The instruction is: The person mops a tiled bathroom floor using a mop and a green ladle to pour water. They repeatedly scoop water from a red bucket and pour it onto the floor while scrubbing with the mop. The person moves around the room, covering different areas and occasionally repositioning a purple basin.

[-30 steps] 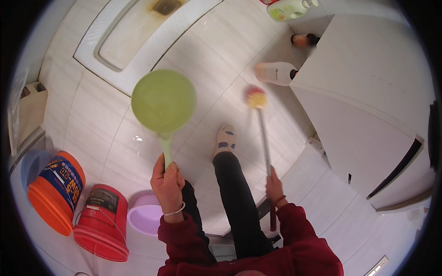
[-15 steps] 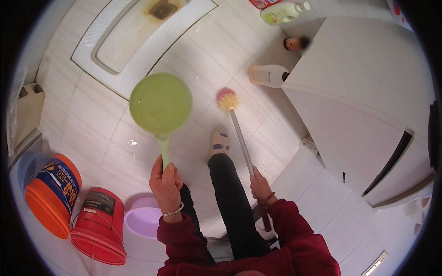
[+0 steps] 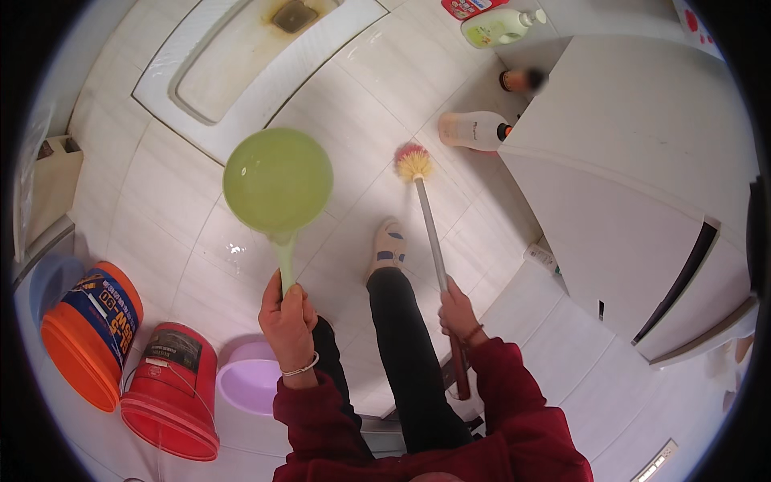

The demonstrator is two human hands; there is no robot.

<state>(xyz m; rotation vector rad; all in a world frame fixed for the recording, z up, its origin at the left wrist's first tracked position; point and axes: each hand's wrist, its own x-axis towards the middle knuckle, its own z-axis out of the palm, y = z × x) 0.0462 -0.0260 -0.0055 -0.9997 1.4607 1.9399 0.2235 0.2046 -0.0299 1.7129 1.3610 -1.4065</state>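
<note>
My left hand (image 3: 291, 325) is closed round the handle of a light green water ladle (image 3: 278, 181), which is held up over the tiled floor with water in its bowl. My right hand (image 3: 459, 310) grips the long grey shaft of a toilet brush (image 3: 430, 227) near its dark red handle end. The brush's round head, yellow with pink bristles, is out ahead of my foot, at or just above the floor; I cannot tell whether it touches. Beyond the ladle lies a white squat toilet (image 3: 201, 120) with brown stains round its drain.
At the left stand an orange bucket (image 3: 76, 353), a red bucket (image 3: 170, 410) and a lilac basin (image 3: 247, 377). A white cabinet (image 3: 610, 217) fills the right. Beside it are a pinkish bottle (image 3: 472, 131) and a green pump bottle (image 3: 496, 29). My shoe (image 3: 389, 243) is on wet-looking tiles (image 3: 361, 104).
The brush head has shifted a little right and away from me, with my right hand moving slightly. The ladle stays nearly where it was.
</note>
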